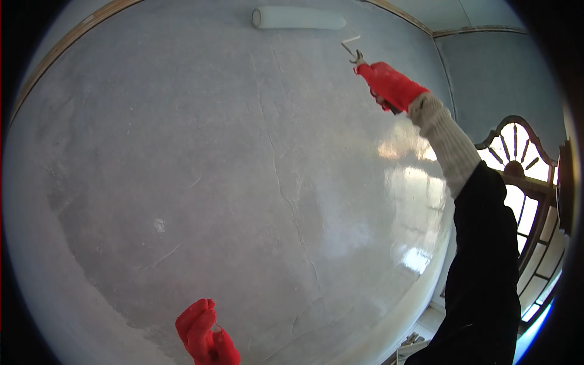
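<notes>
My right hand [391, 86], in a red glove, is raised at the upper right and wrapped round the handle of a paint roller. The roller's pale sleeve [299, 17] lies sideways against the top of a grey wall [201, 152]; a thin bent wire frame [348, 42] joins it to the handle, most of which my fingers hide. Low in the picture is my left hand [207, 334], also red-gloved. Its fingers are loosely bent and the thumb stands apart, with nothing clearly held. The wall looks glossy on the right, with thin crack lines down its middle.
Wooden trim [73, 36] borders the wall at the upper left, and more trim [401, 15] runs along the upper right. To the right stands a dark-framed window [523, 182] with a fan-shaped top. Small objects [413, 339] lie low down beside my right arm.
</notes>
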Available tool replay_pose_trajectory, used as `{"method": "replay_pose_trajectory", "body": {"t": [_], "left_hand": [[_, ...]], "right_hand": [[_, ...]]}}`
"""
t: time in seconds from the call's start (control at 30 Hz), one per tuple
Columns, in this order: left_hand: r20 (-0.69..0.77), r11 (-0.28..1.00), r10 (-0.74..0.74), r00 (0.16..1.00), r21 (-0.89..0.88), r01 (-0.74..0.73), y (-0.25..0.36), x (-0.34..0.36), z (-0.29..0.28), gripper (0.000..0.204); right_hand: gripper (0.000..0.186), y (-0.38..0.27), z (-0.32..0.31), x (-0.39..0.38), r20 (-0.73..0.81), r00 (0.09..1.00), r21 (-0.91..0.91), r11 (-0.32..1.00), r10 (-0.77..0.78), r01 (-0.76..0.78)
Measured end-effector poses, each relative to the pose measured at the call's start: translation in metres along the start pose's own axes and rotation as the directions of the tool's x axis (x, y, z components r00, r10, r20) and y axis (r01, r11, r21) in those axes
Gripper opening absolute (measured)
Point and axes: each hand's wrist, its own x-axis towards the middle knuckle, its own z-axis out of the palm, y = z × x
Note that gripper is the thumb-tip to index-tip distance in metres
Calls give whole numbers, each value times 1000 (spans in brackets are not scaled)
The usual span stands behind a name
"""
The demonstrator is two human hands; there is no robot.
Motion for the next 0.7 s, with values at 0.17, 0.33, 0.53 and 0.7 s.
{"method": "replay_pose_trajectory", "body": {"t": [0.17,0.33,0.53,0.7], "left_hand": [[88,987,-118,989,115,108,21,18,-9,29],[27,963,-167,986,217,158,25,13,-10,29],[7,941,-180,984,294,170,34,16,-9,29],[6,936,-137,991,327,127,32,5,-8,29]], "right_hand": [[51,-40,-12,64,-26,995,35,995,-94,95],[54,-74,-6,118,-14,989,85,986,-145,146],[42,-53,-3,145,-43,977,277,938,-207,211],[35,-15,10,87,-155,948,388,865,-278,317]]}}
